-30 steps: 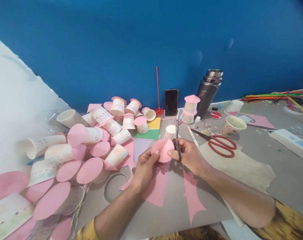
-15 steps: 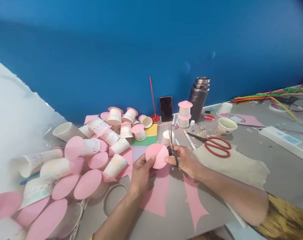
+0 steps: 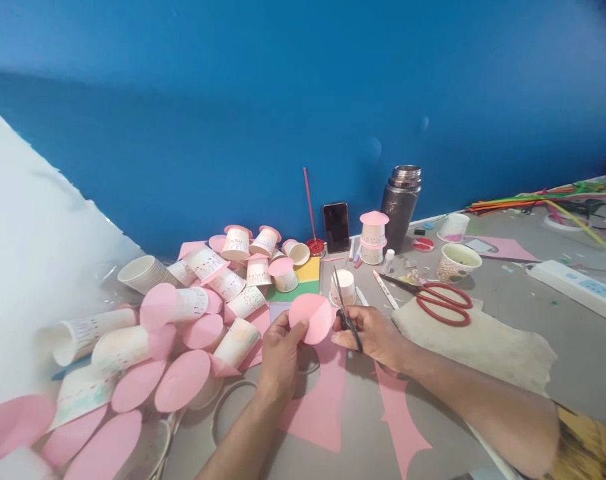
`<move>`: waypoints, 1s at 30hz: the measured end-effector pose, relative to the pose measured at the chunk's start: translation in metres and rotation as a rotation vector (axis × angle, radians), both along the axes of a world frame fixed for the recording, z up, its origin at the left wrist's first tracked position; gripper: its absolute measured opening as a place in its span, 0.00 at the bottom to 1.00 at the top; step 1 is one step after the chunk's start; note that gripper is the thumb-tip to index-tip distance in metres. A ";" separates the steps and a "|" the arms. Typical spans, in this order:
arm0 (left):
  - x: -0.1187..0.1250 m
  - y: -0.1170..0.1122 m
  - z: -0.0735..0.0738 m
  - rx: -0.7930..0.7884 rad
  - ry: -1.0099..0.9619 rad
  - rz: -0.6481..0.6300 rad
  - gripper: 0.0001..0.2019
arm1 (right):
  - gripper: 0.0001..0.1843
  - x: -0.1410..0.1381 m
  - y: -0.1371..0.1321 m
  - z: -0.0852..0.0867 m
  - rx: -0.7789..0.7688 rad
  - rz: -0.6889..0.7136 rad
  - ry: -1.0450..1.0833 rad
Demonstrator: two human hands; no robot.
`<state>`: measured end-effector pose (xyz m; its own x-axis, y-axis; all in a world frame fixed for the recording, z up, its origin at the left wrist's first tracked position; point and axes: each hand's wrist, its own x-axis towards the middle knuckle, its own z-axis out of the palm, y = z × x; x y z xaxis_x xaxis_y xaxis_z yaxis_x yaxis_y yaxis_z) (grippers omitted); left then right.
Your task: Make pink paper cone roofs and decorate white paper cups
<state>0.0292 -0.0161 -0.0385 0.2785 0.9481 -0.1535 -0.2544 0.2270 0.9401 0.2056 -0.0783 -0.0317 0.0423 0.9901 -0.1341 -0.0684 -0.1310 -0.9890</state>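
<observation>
My left hand (image 3: 279, 355) pinches the left edge of a pink paper disc (image 3: 311, 318), folded into a shallow cone, held above the grey table (image 3: 573, 347). My right hand (image 3: 370, 333) touches the disc's right edge with its thumb and grips small black-handled scissors (image 3: 346, 315), blades pointing up and away. Both hands are closed. Pink paper offcuts (image 3: 320, 400) lie on the table under my hands.
A heap of paper cups with pink cone lids (image 3: 197, 313) fills the left. Red-handled scissors (image 3: 437, 295) lie on a beige cloth (image 3: 483, 337) to the right. A phone (image 3: 335, 227), a steel flask (image 3: 400, 207), stacked lidded cups (image 3: 373, 235), a power strip (image 3: 580, 285) and coloured sticks (image 3: 547, 197) stand behind.
The disc has flattened slightly and turned toward me between my hands. The scissors' blades have tilted to the left. The view has dipped, so everything sits lower in the picture.
</observation>
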 end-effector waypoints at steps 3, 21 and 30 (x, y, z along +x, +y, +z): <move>0.000 0.002 0.002 -0.002 0.005 0.027 0.17 | 0.13 0.000 -0.002 0.004 0.010 -0.010 -0.043; -0.012 0.008 0.036 0.244 0.181 0.363 0.09 | 0.24 0.004 -0.010 -0.003 -0.027 0.281 -0.211; -0.013 0.007 0.027 0.369 0.283 0.331 0.10 | 0.26 0.004 -0.009 -0.001 0.011 0.367 -0.386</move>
